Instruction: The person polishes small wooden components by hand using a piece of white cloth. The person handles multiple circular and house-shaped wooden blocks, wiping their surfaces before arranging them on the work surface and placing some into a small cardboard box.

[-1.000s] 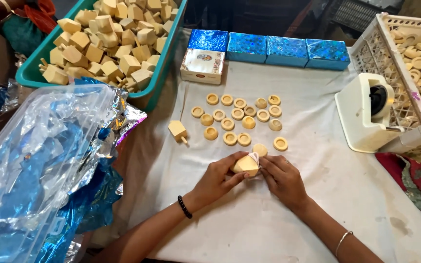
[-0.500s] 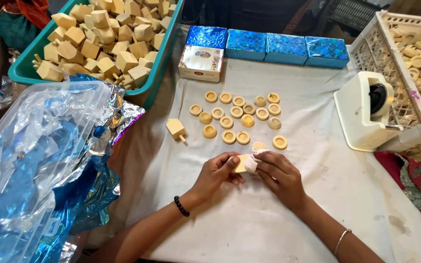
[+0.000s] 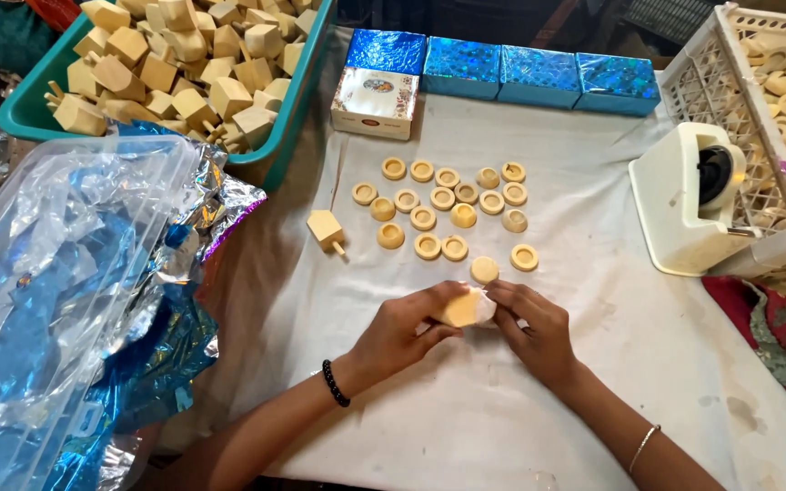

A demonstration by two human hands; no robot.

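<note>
Pale wood everywhere. White-clothed desk [image 3: 593, 382]; clear foil bin [image 3: 56, 300] at left; green crate [image 3: 288, 136] of blocks far left; white basket [image 3: 730, 100] of discs far right; blue boxes [image 3: 502, 68] along the far edge. Loose rings [image 3: 452, 205] mid-desk, one spare top [image 3: 327, 227] to their left.

Left hand [image 3: 402, 327] and right hand [image 3: 534, 327] meet near centre, each grip clamped on one small top [image 3: 461, 309] just above the cloth.

Axis roughly left-right; which end is the stem, cannot tell.

Risk, as judged: the piece slipping out and rolling among the rings, since fingertips alone hold it.
</note>
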